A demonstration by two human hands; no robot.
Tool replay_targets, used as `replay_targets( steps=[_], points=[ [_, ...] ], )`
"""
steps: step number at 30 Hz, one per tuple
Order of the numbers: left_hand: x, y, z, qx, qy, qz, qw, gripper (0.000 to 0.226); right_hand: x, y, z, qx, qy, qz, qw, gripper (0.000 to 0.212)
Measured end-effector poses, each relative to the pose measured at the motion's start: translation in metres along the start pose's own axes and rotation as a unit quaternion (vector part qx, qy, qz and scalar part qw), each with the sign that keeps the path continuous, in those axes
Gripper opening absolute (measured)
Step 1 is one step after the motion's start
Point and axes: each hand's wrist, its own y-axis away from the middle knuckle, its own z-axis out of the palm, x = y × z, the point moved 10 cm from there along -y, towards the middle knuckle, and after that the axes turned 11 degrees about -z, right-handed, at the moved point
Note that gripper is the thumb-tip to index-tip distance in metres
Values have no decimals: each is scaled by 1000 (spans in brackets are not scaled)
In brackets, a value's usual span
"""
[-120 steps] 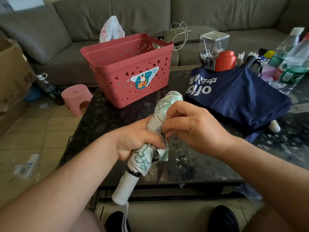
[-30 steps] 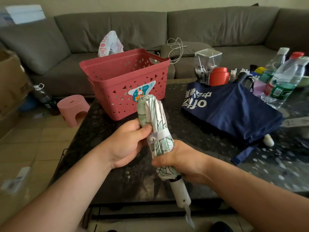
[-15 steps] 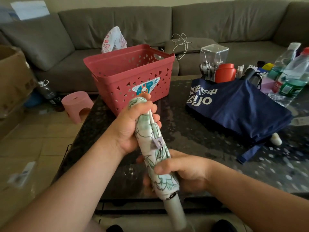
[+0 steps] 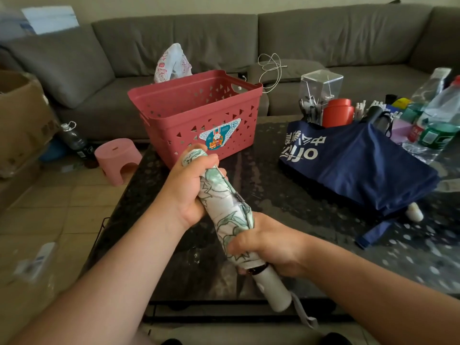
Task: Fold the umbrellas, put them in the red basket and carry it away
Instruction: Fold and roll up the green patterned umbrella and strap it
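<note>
Both hands grip the rolled leaf-print umbrella (image 4: 224,207) just before the red basket (image 4: 199,115). Left hand (image 4: 189,188) wraps its top, right hand (image 4: 268,245) its lower canopy. The navy umbrella (image 4: 361,165) lies right of the basket.

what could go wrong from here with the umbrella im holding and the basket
The wrist strap dangles loose below the white handle and could snag on the table edge. The red basket sits near that edge, so dropping the floral umbrella in hard might nudge it off. The navy umbrella lies unrolled.

Glossy speckled stone table (image 4: 286,202); perforated plastic basket (image 4: 199,115).
</note>
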Motion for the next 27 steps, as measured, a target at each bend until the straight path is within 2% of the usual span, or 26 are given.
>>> replay_targets(
  steps=[1, 3, 5, 7, 10, 12, 13, 14, 15, 16, 18, 20, 21, 23, 24, 27],
  points=[
    [3, 1, -3, 28, -24, 11, 999, 22, 2, -1, -8, 33, 79, -10, 996, 42],
    [9, 3, -11, 72, -46, 31, 996, 22, -3, 1, -18, 72, 246, -38, 966, 65],
    [12, 4, -16, 91, -50, 42, 994, 20, -5, 1, -14, 59, 313, -70, 945, 81],
    [15, 5, -18, 100, -66, 51, 991, 19, -5, 3, -9, 40, 319, -94, 942, 81],
    [16, 3, -16, 85, -64, 55, 993, 22, -13, 5, -5, 26, 266, -147, 952, 62],
    [17, 2, -14, 65, -48, 53, 995, 24, -15, 4, -13, 58, 158, -164, 972, 51],
    [18, 1, -13, 57, -40, 51, 996, 26, -15, 4, -20, 86, 135, -164, 973, 49],
    [18, 0, -13, 49, -34, 49, 997, 28, -20, 5, -29, 119, 162, -178, 963, 49],
    [18, -1, -12, 44, -29, 45, 998, 29, -32, 8, -36, 148, 230, -210, 939, 49],
    [17, -2, -13, 42, -25, 40, 998, 30, -46, 13, -39, 166, 317, -251, 899, 45],
    [15, -4, -17, 50, -8, 28, 998, 28, -72, 23, -30, 173, 468, -348, 794, 26],
    [13, -5, -21, 55, 16, 18, 998, 24, -84, 34, -20, 178, 551, -411, 704, 13],
    [12, -5, -22, 55, 23, 15, 998, 23, -86, 37, -17, 187, 578, -423, 673, 10],
    [11, -5, -22, 52, 21, 13, 998, 22, -89, 38, -12, 193, 620, -421, 633, 12],
    [10, -4, -23, 52, 18, 14, 998, 23, -89, 36, -10, 187, 637, -413, 624, 14],
    [8, -3, -27, 62, 25, 14, 998, 22, -87, 29, -10, 172, 666, -372, 623, 13]
  ],
)
